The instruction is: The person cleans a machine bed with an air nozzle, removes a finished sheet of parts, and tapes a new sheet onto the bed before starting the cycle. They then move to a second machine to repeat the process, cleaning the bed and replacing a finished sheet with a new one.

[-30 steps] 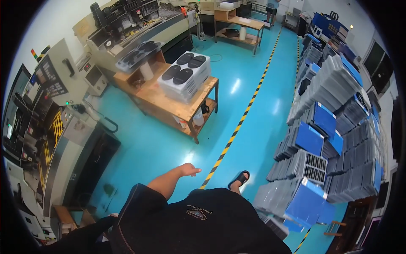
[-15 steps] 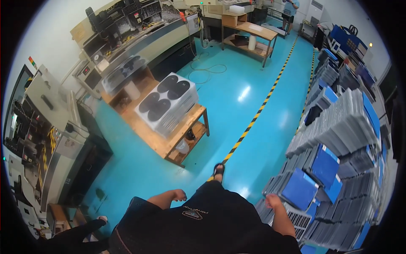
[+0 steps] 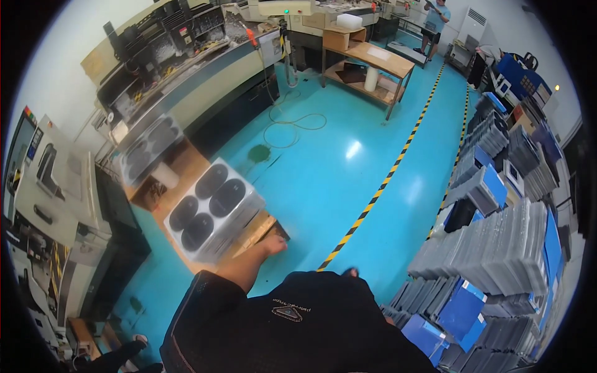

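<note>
My left hand [image 3: 275, 244] swings out in front of my body, its fingers loosely curled and nothing seen in them. In the picture it overlaps the front corner of a wooden workbench [image 3: 245, 239]; whether it touches the wood I cannot tell. On that bench sits a stack of white trays [image 3: 224, 232], its top one bearing dark oval pieces. Of my right arm only a sliver of skin [image 3: 390, 321] shows at the edge of my black shirt; the right hand is hidden. One foot [image 3: 351, 272] steps forward past the shirt's hem.
Piled grey plates and blue panels [image 3: 472, 304] line the right side. A yellow-and-black floor stripe [image 3: 379, 193] runs ahead. Large machines [image 3: 205, 93] stand on the left, and a hose [image 3: 295, 127] loops on the floor. Farther off are another wooden bench [image 3: 373, 56] and a person [image 3: 435, 25].
I have moved forward, and the bench with the trays now lies closer on my left. My left hand has swung forward. My right hand has gone out of sight behind the shirt.
</note>
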The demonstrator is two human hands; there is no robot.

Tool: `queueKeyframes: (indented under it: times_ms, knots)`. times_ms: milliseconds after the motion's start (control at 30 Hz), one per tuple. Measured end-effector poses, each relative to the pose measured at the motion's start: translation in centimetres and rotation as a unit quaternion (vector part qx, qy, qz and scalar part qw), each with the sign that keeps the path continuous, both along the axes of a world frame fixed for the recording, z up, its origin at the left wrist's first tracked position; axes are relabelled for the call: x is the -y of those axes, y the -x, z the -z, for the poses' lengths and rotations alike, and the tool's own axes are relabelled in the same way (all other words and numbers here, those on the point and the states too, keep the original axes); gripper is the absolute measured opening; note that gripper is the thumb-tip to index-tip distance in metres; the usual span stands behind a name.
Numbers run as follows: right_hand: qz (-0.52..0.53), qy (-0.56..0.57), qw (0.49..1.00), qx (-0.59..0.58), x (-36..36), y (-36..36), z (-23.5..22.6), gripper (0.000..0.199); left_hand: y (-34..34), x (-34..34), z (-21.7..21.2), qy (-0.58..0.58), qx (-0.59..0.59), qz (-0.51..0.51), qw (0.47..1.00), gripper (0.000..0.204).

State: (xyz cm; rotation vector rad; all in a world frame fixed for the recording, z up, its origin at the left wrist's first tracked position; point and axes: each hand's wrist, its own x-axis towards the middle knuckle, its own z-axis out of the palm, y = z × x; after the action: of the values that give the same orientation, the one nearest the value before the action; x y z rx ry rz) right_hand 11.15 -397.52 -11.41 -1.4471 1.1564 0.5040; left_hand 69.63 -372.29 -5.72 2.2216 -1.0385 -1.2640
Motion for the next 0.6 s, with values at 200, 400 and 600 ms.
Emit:
queueKeyframes:
  times_ms: [200,400,600]
  knots:
    - [-0.018,0.000,1.000,-0.009,12.9,-6.1,3.7,0.024,-4.6,7.1,4.8,0.011,0.023,0.107,0.994,0.024]
    - [0.024,-0.170,0.984,-0.037,31.3,-13.8,5.5,0.022,-0.2,11.3,7.5,-0.180,-0.054,0.032,0.982,0.033]
    - [-0.041,0.064,0.993,-0.095,47.4,-24.2,-1.2,0.025,-1.0,19.8,7.0,-0.110,-0.087,-0.115,0.983,0.034]
